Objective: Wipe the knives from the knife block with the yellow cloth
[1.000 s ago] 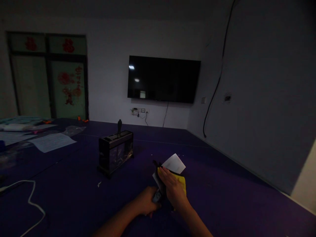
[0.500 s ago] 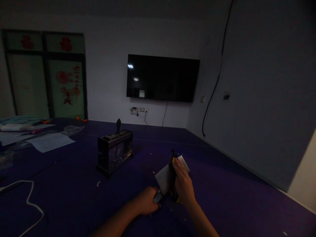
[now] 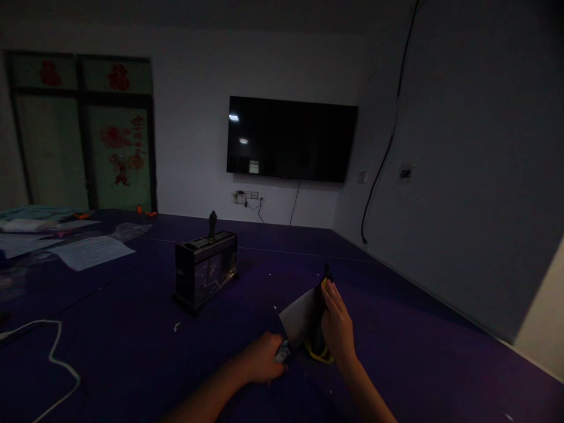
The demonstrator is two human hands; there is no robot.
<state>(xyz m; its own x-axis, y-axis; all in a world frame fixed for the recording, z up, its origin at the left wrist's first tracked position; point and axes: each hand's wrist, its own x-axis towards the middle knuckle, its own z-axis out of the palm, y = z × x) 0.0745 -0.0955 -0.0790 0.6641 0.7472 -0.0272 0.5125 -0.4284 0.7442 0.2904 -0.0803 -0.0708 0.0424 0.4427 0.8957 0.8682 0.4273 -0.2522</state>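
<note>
My left hand (image 3: 267,357) is closed around the patterned grey handle of a broad-bladed kitchen knife (image 3: 297,315), low over the table. The pale blade slants up and to the right. My right hand (image 3: 338,326) presses a dark cloth with yellow edging (image 3: 318,352) around the blade's far part, fingers together. The cloth hides the blade's far end, and a yellow loop of its edge hangs below. Ahead and to the left stands a knife block (image 3: 207,270) with dark, see-through sides and one black handle sticking up from its top.
The purple tabletop (image 3: 251,388) carries small white scraps (image 3: 177,326). A white cable (image 3: 57,358) curls at the left. Paper sheets (image 3: 92,251) and clear plastic (image 3: 132,231) lie farther back there. A television (image 3: 291,141) hangs on the far wall; a pale wall borders the right side.
My right hand has slid the cloth rightward along the blade, away from the handle. The blade's end, visible before beyond the cloth, is now covered. My left hand has barely moved.
</note>
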